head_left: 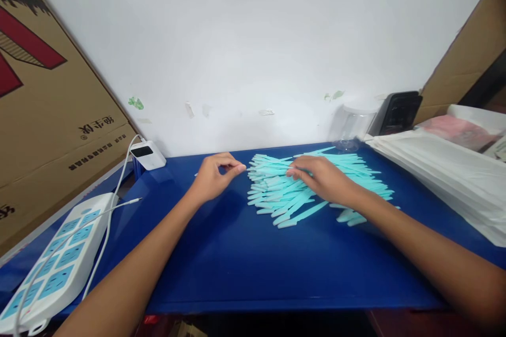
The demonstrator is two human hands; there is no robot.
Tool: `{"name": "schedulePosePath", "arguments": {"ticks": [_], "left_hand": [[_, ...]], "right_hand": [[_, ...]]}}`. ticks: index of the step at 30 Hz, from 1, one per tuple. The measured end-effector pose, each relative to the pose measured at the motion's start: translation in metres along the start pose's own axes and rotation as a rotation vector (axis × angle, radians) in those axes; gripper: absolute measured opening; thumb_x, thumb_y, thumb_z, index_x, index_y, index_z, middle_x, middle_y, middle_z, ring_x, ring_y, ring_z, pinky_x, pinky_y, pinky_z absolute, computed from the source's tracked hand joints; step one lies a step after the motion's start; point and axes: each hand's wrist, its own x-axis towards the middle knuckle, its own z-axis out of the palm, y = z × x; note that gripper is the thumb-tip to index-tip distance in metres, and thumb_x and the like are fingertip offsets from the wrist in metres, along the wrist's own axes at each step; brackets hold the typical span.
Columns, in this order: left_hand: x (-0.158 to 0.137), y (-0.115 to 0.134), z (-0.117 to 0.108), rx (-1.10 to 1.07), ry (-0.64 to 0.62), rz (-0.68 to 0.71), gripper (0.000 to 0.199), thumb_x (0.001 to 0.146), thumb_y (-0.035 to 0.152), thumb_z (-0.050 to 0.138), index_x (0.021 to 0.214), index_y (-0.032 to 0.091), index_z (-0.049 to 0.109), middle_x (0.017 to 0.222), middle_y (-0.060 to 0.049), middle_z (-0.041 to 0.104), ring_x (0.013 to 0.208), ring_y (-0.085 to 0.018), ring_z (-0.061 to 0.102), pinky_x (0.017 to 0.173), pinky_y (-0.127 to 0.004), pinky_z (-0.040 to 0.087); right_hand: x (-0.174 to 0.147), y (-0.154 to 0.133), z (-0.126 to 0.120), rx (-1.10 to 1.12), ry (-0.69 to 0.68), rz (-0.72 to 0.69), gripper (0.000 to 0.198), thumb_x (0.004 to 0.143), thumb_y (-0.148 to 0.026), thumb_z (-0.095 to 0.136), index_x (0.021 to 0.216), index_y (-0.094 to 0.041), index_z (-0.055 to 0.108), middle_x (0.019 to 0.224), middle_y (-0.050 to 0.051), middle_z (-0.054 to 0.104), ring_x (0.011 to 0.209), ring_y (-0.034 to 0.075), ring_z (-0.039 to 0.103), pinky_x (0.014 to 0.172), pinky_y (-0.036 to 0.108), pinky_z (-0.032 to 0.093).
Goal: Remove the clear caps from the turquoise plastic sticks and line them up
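Observation:
A heap of slim turquoise plastic sticks, shaped like eyebrow razors (276,189), lies on the blue table. Over the middle of the heap, my right hand (320,174) is closed, thumb and fingers pinching an eyebrow razor among the others. My left hand (215,174) is just left of the heap, thumb and index finger pressed together in a pinch. Its fingertips come close to the razors' ends; whatever is between them, if anything, is too small to make out. Part of the heap is hidden behind my right hand and forearm.
On the left are a white power strip (93,253), a cable and a small white device with a dark screen (148,154). A clear jar (351,126), a black object (399,110) and stacked white sheets (443,168) stand right. A cardboard box (59,131) leans left.

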Motion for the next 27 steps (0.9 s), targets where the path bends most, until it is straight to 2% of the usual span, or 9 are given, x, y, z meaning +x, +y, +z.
{"name": "schedulePosePath", "arguments": {"ticks": [2,4,8,13,20,27], "left_hand": [[0.002,-0.005,-0.008,0.029,0.038,-0.023,0.033,0.095,0.049,0.071,0.085,0.019,0.081,0.087,-0.006,0.075,0.079,-0.018,0.066,0.073,-0.031,0.051],[0.001,-0.006,-0.008,0.022,0.025,-0.046,0.033,0.095,0.05,0.072,0.091,0.019,0.083,0.087,-0.006,0.074,0.077,-0.017,0.065,0.072,-0.03,0.051],[-0.005,0.001,0.017,-0.11,-0.087,-0.071,0.035,0.092,0.05,0.075,0.106,0.02,0.084,0.09,-0.006,0.074,0.076,-0.016,0.064,0.07,-0.029,0.052],[-0.013,0.01,0.041,-0.288,-0.075,-0.11,0.033,0.091,0.049,0.077,0.098,0.017,0.083,0.09,-0.007,0.072,0.075,-0.016,0.063,0.066,-0.029,0.05],[-0.013,0.015,0.032,-0.31,-0.048,-0.095,0.028,0.092,0.044,0.077,0.087,0.018,0.083,0.081,-0.006,0.072,0.075,-0.015,0.062,0.067,-0.027,0.048],[-0.008,0.017,0.023,-0.362,-0.099,-0.085,0.026,0.09,0.042,0.08,0.087,0.017,0.084,0.082,-0.007,0.075,0.072,-0.016,0.066,0.066,-0.027,0.051]], "right_hand": [[-0.001,0.006,-0.005,-0.036,0.022,0.018,0.04,0.109,-0.043,0.047,0.086,-0.022,0.071,0.089,0.01,0.075,0.082,0.026,0.067,0.076,0.037,0.047],[-0.001,0.008,-0.007,-0.04,0.026,0.027,0.04,0.109,-0.044,0.047,0.087,-0.022,0.072,0.09,0.01,0.075,0.083,0.026,0.068,0.076,0.037,0.047],[-0.002,0.001,-0.003,0.022,0.003,0.015,0.04,0.109,-0.047,0.049,0.09,-0.022,0.073,0.091,0.008,0.076,0.082,0.025,0.069,0.075,0.035,0.047],[-0.001,-0.007,0.003,0.056,-0.022,-0.012,0.039,0.109,-0.046,0.05,0.091,-0.021,0.073,0.09,0.007,0.076,0.083,0.024,0.067,0.074,0.034,0.045],[-0.002,-0.008,0.002,0.103,-0.026,-0.029,0.039,0.11,-0.042,0.052,0.086,-0.019,0.072,0.085,0.004,0.074,0.079,0.019,0.065,0.075,0.03,0.044],[0.001,-0.02,0.002,0.149,-0.013,-0.022,0.037,0.109,-0.04,0.053,0.087,-0.019,0.074,0.086,0.004,0.075,0.081,0.018,0.067,0.078,0.028,0.046]]}}
